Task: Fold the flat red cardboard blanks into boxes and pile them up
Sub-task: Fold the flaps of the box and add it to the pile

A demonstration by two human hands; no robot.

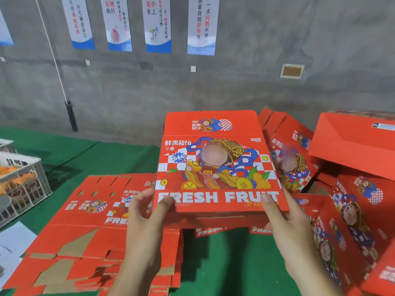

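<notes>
Both hands, left and right, gripped a red box; flat blanks lay left, folded boxes right, a crate far left.

A packing workshop. Bare concrete wall hung with slogan posters. Stacked flat red blanks and a plastic crate crowd the green surface
</notes>
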